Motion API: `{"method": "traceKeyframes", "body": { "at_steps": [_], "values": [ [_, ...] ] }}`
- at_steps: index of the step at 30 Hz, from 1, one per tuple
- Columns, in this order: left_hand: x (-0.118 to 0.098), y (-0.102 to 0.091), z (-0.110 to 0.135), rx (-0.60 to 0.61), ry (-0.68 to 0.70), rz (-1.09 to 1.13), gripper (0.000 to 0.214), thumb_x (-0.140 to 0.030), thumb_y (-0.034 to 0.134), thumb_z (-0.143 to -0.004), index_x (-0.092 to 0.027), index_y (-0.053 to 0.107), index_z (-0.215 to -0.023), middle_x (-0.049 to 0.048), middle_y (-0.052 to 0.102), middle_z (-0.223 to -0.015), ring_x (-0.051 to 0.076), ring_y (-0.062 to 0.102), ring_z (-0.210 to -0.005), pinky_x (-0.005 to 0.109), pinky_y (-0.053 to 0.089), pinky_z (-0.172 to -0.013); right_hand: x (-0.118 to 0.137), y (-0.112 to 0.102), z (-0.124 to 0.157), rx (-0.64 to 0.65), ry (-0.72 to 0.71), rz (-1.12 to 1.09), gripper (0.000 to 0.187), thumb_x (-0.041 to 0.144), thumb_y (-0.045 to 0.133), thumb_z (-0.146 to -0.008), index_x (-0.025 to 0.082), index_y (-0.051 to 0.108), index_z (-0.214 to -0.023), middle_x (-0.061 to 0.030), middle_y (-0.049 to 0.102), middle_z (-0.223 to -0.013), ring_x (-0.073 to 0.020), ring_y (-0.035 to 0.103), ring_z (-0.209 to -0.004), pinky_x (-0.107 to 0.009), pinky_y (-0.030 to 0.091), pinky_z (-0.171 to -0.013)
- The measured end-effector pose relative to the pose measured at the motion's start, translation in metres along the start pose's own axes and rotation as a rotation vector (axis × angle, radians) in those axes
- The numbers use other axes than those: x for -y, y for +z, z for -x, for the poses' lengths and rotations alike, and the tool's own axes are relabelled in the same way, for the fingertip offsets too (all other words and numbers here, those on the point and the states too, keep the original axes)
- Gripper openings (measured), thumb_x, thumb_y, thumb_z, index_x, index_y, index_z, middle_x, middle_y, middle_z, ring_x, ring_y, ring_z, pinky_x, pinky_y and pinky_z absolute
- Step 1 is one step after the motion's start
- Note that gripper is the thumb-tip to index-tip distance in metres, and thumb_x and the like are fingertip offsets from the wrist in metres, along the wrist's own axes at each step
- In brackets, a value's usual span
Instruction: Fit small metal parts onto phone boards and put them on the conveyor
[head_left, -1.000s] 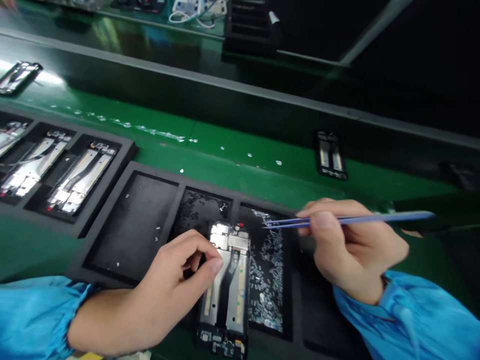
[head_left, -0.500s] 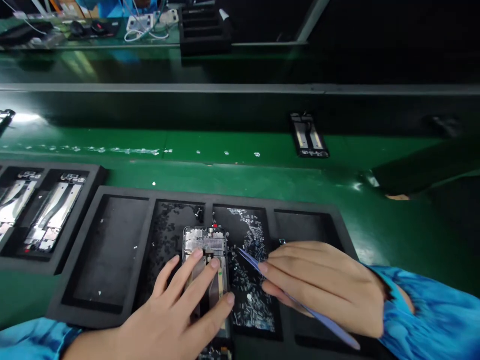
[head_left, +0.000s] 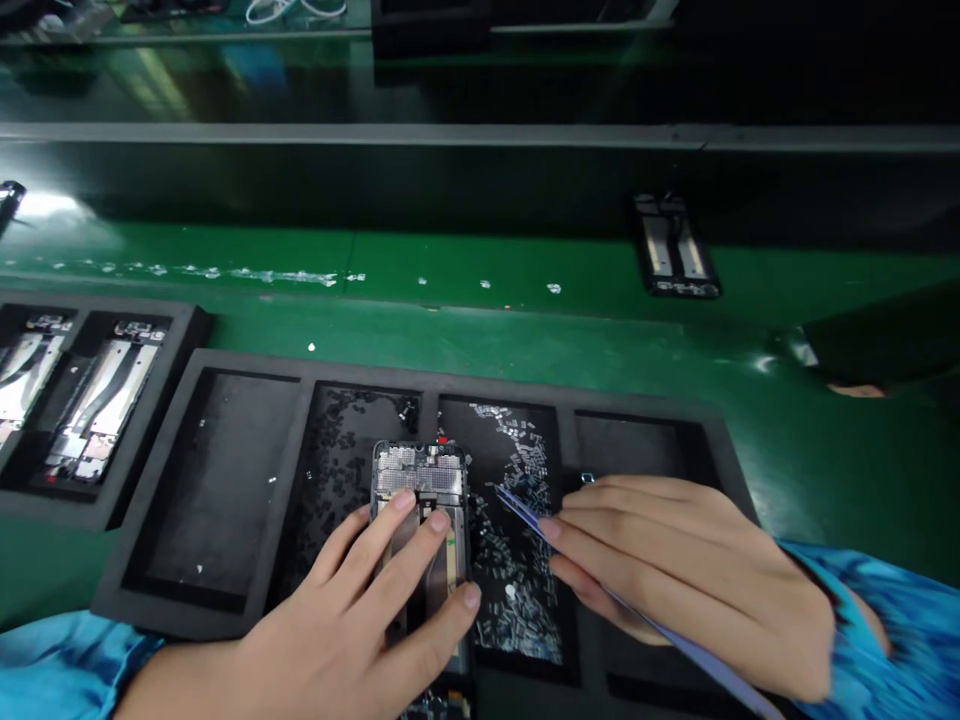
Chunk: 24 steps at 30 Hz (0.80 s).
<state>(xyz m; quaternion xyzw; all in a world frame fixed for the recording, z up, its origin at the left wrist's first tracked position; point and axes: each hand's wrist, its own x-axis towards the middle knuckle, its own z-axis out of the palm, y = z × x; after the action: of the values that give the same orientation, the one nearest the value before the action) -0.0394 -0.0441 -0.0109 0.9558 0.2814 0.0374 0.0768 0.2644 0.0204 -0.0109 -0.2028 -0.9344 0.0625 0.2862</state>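
Observation:
My left hand (head_left: 360,610) lies spread across an opened phone body (head_left: 420,468), fingertips resting on its inner face and the thumb over its right edge. The phone lies on a black foam tray (head_left: 255,500), covering part of the divider between two compartments. Pinched in my right hand (head_left: 690,570) are purple tweezers (head_left: 519,508). Their tips hover over the compartment of small shiny pieces (head_left: 525,630), just right of the phone; whether they grip a piece is too small to tell. Several small dark pieces (head_left: 337,450) lie in the compartment left of the phone.
A second foam tray (head_left: 161,400) at the left holds opened phone bodies (head_left: 112,390). Another phone body (head_left: 675,245) lies on the green bench (head_left: 450,340) at the back right, near a row of small clear bits (head_left: 300,277). A dark sleeve (head_left: 885,340) reaches in at the right.
The camera view has tilted down and shifted slightly left. My left hand stays on the phone, and the tweezers remain in my right hand beside it, with the tips over the shiny pieces.

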Motion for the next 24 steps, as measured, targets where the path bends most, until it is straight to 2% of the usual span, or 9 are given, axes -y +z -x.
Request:
{"method": "traceKeyframes", "body": {
  "at_steps": [3, 6, 9, 12, 15, 19, 21, 22, 24],
  "values": [
    [-0.001, -0.005, -0.001, 0.023, -0.007, 0.008, 0.084, -0.059, 0.074, -0.083, -0.025, 0.045, -0.153, 0.0214, 0.041, -0.158, 0.049, 0.031, -0.147, 0.060, 0.045, -0.107, 0.008, -0.003, 0.001, 0.046, 0.012, 0.033, 0.012, 0.010, 0.071, -0.091, 0.008, 0.071, -0.103, -0.0091, 0.078, -0.083, -0.0203, 0.075, -0.076, -0.035, 0.068, -0.079],
    [-0.002, -0.004, -0.001, 0.033, -0.014, 0.043, 0.085, -0.060, 0.074, -0.083, -0.024, 0.045, -0.153, 0.0209, 0.040, -0.159, 0.049, 0.032, -0.148, 0.060, 0.046, -0.107, 0.023, -0.003, 0.004, 0.076, 0.093, 0.096, 0.020, 0.011, 0.074, -0.090, 0.014, 0.071, -0.109, -0.0089, 0.080, -0.091, -0.0250, 0.077, -0.084, -0.040, 0.068, -0.085],
    [-0.005, 0.005, -0.001, -0.049, -0.036, 0.081, 0.081, -0.063, 0.072, -0.084, -0.023, 0.048, -0.150, 0.0213, 0.040, -0.158, 0.049, 0.029, -0.149, 0.061, 0.045, -0.107, 0.036, 0.001, 0.007, 0.056, 0.149, 0.128, 0.023, 0.013, 0.075, -0.089, 0.021, 0.072, -0.111, -0.0062, 0.081, -0.095, -0.0260, 0.078, -0.087, -0.042, 0.068, -0.085],
    [-0.008, 0.016, 0.000, -0.117, -0.068, 0.083, 0.076, -0.058, 0.072, -0.086, -0.024, 0.048, -0.150, 0.0212, 0.036, -0.161, 0.050, 0.025, -0.150, 0.064, 0.044, -0.108, 0.039, 0.003, 0.009, 0.035, 0.156, 0.135, 0.023, 0.011, 0.074, -0.090, 0.020, 0.073, -0.110, -0.0074, 0.081, -0.096, -0.0279, 0.078, -0.087, -0.045, 0.068, -0.084],
    [-0.008, 0.015, -0.001, -0.094, -0.062, 0.084, 0.074, -0.057, 0.070, -0.088, -0.023, 0.047, -0.150, 0.0216, 0.037, -0.160, 0.050, 0.026, -0.150, 0.062, 0.046, -0.107, 0.030, 0.003, 0.007, 0.084, 0.056, 0.156, 0.020, 0.009, 0.072, -0.090, 0.017, 0.074, -0.107, -0.0094, 0.080, -0.098, -0.0287, 0.077, -0.088, -0.046, 0.068, -0.081],
    [-0.004, -0.001, -0.003, 0.012, -0.003, 0.083, 0.080, -0.061, 0.068, -0.088, -0.017, 0.046, -0.150, 0.0247, 0.042, -0.156, 0.050, 0.034, -0.147, 0.061, 0.047, -0.109, 0.014, 0.004, 0.001, 0.158, -0.286, 0.229, 0.011, 0.014, 0.065, -0.095, 0.014, 0.076, -0.095, -0.0107, 0.080, -0.091, -0.0282, 0.077, -0.078, -0.039, 0.067, -0.061],
    [-0.002, -0.005, -0.004, 0.006, 0.016, 0.079, 0.082, -0.063, 0.068, -0.087, -0.015, 0.046, -0.150, 0.0270, 0.044, -0.154, 0.050, 0.037, -0.145, 0.061, 0.047, -0.109, 0.010, 0.002, -0.001, 0.138, -0.337, 0.245, 0.015, 0.015, 0.062, -0.096, 0.016, 0.076, -0.092, -0.0088, 0.080, -0.088, -0.0266, 0.076, -0.075, -0.037, 0.067, -0.058],
    [-0.002, -0.005, -0.004, -0.011, 0.017, 0.073, 0.082, -0.065, 0.067, -0.088, -0.014, 0.046, -0.149, 0.0281, 0.045, -0.153, 0.050, 0.039, -0.144, 0.061, 0.048, -0.108, 0.010, -0.001, -0.002, 0.129, -0.297, 0.223, 0.015, 0.015, 0.061, -0.096, 0.018, 0.076, -0.093, -0.0076, 0.080, -0.088, -0.0253, 0.076, -0.075, -0.036, 0.068, -0.060],
    [-0.002, -0.004, -0.004, -0.041, 0.019, 0.047, 0.077, -0.063, 0.065, -0.091, -0.015, 0.047, -0.148, 0.0286, 0.048, -0.150, 0.049, 0.044, -0.141, 0.061, 0.050, -0.106, 0.010, -0.010, -0.007, 0.115, -0.109, 0.113, 0.016, 0.020, 0.059, -0.098, 0.021, 0.075, -0.097, -0.0060, 0.080, -0.085, -0.0225, 0.076, -0.071, -0.032, 0.069, -0.065]
  ]
}}
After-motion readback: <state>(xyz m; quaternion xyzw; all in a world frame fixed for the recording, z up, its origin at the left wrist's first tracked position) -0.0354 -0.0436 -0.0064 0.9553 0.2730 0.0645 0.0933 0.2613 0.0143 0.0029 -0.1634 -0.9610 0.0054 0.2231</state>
